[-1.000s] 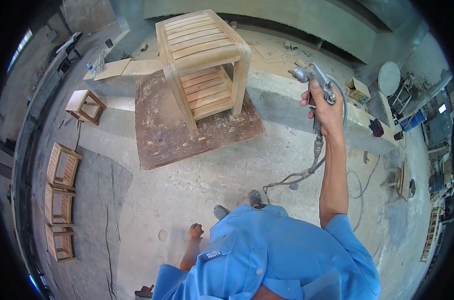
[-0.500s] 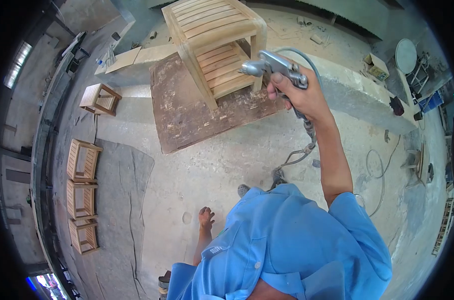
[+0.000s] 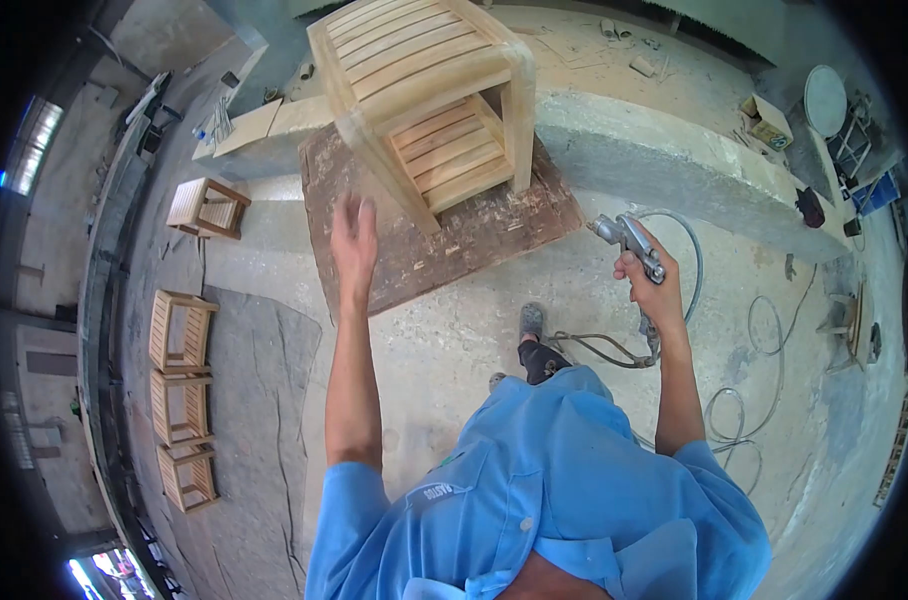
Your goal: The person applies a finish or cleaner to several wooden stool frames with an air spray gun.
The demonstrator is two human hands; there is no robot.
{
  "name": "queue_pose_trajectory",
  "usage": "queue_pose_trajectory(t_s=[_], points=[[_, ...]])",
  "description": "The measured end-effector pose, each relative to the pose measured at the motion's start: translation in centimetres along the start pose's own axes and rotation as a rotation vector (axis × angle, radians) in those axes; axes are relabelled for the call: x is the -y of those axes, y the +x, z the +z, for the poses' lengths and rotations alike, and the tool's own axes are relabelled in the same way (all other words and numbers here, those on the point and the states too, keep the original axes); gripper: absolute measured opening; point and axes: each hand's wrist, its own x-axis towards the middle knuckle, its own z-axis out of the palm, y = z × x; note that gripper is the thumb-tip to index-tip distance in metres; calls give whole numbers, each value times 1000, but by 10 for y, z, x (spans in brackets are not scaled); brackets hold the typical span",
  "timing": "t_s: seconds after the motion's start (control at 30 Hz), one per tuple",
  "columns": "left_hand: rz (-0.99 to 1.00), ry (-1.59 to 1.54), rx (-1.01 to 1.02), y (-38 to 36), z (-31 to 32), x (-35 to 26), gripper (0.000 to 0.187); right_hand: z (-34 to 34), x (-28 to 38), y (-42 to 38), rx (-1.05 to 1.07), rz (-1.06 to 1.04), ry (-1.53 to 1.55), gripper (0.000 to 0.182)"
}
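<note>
A pale wooden stool (image 3: 429,85) with a slatted seat and a slatted lower shelf stands on a worn brown board (image 3: 349,165). My left hand (image 3: 354,245) reaches out beside the stool's near left leg, over the board, fingers stretched and holding nothing. To the right of the board, my right hand (image 3: 659,290) grips a metal spray gun (image 3: 636,248) by its handle, its nozzle facing left towards the stool. A grey hose (image 3: 696,275) loops from the gun.
On the left, a small slatted stool (image 3: 206,208) stands apart from several others lined up on a dark sheet (image 3: 259,400). A low concrete ledge (image 3: 664,165) runs behind the board. Coils of hose (image 3: 769,345) lie on the floor at right, and a carton (image 3: 767,125) rests on the ledge.
My left hand has risen from low at my side to beside the stool. My right hand has drawn the spray gun back, down and right, away from the stool. One foot has stepped forward.
</note>
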Motion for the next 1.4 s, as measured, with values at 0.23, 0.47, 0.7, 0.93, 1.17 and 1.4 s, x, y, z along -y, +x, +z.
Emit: queue_pose_trajectory(t_s=[0.23, 0.47, 0.7, 0.93, 1.17, 1.4], points=[[75, -27, -159, 91, 69, 2, 66, -11, -35, 47, -63, 106, 87, 53], [304, 101, -182, 147, 60, -27, 58, -15, -53, 94, -12, 113, 127, 54], [-96, 207, -116, 337, 6, -69, 86, 5, -43, 113, -108, -55, 147, 61], [-361, 340, -174, 453, -16, -99, 100, 39, -2, 127, -127, -89, 298, 47], [-431, 339, -123, 494, -50, -101, 108, 91, 30, 165, -97, -235, 295, 47], [-434, 406, -132, 507, -60, -97, 108, 137, 47, 180, 258, -302, 291, 53]])
